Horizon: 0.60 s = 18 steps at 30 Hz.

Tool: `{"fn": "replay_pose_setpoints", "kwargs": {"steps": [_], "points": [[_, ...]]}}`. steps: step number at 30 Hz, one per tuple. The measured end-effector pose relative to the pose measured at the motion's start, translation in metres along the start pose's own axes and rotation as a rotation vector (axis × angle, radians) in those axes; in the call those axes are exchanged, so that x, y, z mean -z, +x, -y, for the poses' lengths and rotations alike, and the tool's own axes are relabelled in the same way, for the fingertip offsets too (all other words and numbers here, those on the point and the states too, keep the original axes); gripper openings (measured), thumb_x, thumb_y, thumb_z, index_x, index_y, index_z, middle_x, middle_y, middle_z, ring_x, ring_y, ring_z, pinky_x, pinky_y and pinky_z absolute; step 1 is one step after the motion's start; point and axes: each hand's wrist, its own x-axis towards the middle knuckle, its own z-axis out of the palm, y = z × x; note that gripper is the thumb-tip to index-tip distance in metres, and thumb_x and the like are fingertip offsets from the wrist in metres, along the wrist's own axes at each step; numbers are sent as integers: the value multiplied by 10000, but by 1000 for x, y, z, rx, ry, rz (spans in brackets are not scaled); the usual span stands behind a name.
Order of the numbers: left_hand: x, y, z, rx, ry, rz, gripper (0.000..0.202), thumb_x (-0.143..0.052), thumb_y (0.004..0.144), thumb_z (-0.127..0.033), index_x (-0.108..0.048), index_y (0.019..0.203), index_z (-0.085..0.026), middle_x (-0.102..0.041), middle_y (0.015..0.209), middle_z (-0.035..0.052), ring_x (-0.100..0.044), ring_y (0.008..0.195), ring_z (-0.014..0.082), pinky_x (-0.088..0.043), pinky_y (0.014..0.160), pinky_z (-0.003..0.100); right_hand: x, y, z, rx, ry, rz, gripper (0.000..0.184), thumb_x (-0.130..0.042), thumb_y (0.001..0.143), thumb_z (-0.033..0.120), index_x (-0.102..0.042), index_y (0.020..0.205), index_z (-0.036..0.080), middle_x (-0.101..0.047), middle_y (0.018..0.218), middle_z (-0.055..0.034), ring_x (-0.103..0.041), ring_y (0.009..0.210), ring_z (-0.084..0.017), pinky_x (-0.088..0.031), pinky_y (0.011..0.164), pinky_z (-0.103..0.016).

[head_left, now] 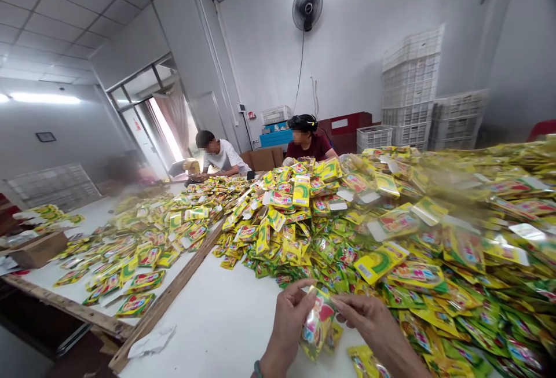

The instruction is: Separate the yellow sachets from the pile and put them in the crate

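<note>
A small yellow printed packet (319, 321), with coloured letters and a red shape on it, is held upright in front of me. My left hand (290, 315) grips it at its left edge, thumb on the front. At the upper right edge, my right hand (364, 315) pinches the same packet with thumb and fingertips. Another yellow packet (333, 337) shows partly behind it, and one more yellow packet (364, 360) lies on the table below my right hand. Just beyond my hands rises a large pile of yellow and green packets (347, 250), with flat yellow cartons (381, 262) among them.
A wooden strip (174, 282) divides the white table (208, 314); more packets (143, 256) spread over its left side. Crumpled paper (152, 341) lies near the strip. Two people (221, 155) (308, 140) sit across. White crates (410, 85) stand stacked at the wall.
</note>
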Motion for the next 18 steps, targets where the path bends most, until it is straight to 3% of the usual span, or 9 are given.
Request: {"fn": "replay_pose_setpoints", "kwargs": {"steps": [6, 13, 18], "points": [[-1, 0, 2, 8, -52, 6, 500, -750, 688, -517, -697, 1021, -148, -599, 644, 10, -528, 595, 138, -418, 601, 260, -17, -5, -10, 142, -204, -230, 391, -521, 841, 531, -722, 723, 217, -676, 670, -33, -602, 597, -185, -462, 585, -269], [-8, -3, -5, -23, -135, 95, 347, -704, 772, -456, -618, 953, -172, -560, 667, -23, -511, 600, 113, -403, 600, 234, -26, -9, 3, 264, -228, -324, 292, -540, 858, 469, -708, 861, 229, -672, 737, -42, -601, 587, -180, -502, 599, -278], [-13, -7, -4, 17, -153, 181, 364, -670, 796, -467, -548, 1022, -208, -584, 732, -25, -546, 630, 119, -433, 624, 234, -26, -4, 2, 264, -192, -274, 269, -530, 876, 419, -703, 837, 217, -677, 759, -37, -593, 602, -166, -476, 583, -257]]}}
